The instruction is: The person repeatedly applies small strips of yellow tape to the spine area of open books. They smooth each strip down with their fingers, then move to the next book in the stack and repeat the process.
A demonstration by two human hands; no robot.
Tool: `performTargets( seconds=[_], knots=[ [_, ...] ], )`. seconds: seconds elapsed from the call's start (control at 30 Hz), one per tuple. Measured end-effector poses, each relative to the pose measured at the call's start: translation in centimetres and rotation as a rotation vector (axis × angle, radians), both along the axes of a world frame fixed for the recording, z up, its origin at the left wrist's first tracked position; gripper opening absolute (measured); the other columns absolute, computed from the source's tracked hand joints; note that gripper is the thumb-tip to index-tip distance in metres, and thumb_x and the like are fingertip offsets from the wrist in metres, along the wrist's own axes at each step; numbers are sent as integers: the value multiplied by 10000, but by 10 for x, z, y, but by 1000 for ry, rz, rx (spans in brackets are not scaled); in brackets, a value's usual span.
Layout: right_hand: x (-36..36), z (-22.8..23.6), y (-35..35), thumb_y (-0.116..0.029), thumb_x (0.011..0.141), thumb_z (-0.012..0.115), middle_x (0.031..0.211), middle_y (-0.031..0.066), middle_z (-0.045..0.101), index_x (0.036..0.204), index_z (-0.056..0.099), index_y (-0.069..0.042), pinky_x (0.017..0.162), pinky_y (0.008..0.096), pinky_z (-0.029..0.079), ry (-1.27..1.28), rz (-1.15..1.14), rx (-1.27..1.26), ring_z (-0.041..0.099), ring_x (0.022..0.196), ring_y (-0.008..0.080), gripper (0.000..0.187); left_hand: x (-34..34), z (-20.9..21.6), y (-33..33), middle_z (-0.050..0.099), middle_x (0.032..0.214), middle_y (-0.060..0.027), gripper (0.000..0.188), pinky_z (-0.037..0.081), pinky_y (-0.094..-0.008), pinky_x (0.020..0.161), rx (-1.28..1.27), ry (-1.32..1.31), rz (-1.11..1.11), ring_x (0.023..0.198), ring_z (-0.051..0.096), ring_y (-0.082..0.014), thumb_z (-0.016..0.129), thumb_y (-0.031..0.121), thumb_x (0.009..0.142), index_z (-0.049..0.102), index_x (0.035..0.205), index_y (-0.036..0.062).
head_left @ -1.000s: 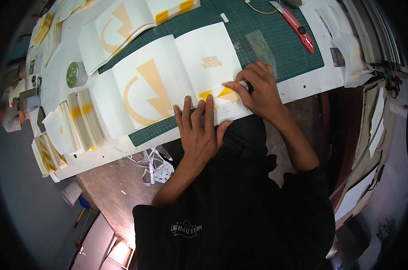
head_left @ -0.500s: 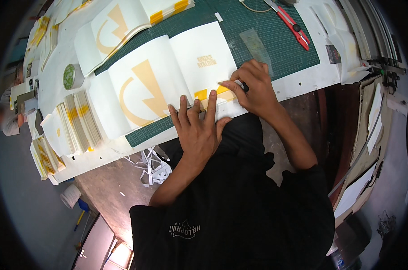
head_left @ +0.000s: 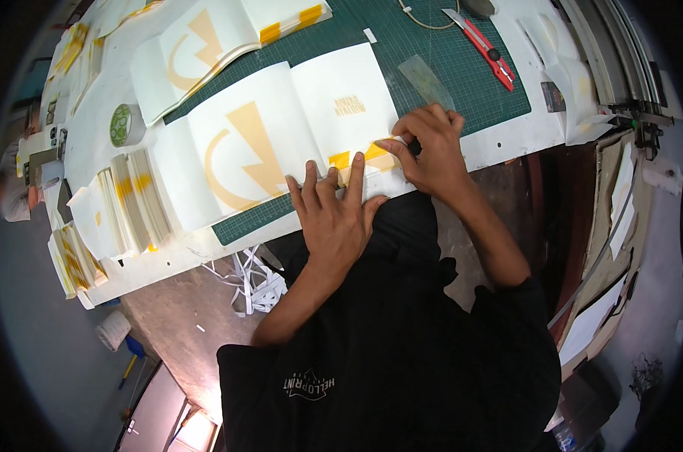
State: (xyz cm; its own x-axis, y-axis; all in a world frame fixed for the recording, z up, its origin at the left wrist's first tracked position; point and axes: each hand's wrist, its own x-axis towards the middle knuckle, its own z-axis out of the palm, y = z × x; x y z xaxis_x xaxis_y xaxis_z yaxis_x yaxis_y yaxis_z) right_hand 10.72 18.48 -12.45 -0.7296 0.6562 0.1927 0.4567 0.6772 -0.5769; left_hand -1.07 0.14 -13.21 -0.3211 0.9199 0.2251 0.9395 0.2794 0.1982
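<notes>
Upper centre: printed sheet lying open | we're resting our spread left hand on its lower edge | our right hand is curling at its yellow strip, whether pinching we can't tell

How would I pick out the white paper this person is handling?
Find the green cutting mat. Ignore the farther paper with a beige bolt print; you want the nearer white paper, printed alike. Only there do the left hand and right hand touch a yellow strip along the near edge.
</notes>
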Motion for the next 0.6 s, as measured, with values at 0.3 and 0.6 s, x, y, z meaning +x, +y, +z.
performTargets(
  seconds=[0.3, 0.6],
  knots=[
    [12, 3, -11, -316, 847, 903, 973, 69, 665, 1110, 682, -88, 873, 485, 297, -3, -191, 38, 541, 944, 245, 412, -11, 19, 11, 600, 1130, -204, 520, 393, -614, 1032, 46, 39, -41, 1178, 570, -402, 767, 460, 944, 722, 1360, 152],
    [9, 0, -22, -258, 883, 873, 970, 74, 669, 1079, 680, -83, 902, 500, 308, 22, -224, 54, 564, 960, 244, 325, -88, 54, 73, 677, 967, -80, 163, 453, -427, 885, -184, -327, -235, 998, 620, -280, 848, 249, 875, 843, 932, 96]
  ],
)
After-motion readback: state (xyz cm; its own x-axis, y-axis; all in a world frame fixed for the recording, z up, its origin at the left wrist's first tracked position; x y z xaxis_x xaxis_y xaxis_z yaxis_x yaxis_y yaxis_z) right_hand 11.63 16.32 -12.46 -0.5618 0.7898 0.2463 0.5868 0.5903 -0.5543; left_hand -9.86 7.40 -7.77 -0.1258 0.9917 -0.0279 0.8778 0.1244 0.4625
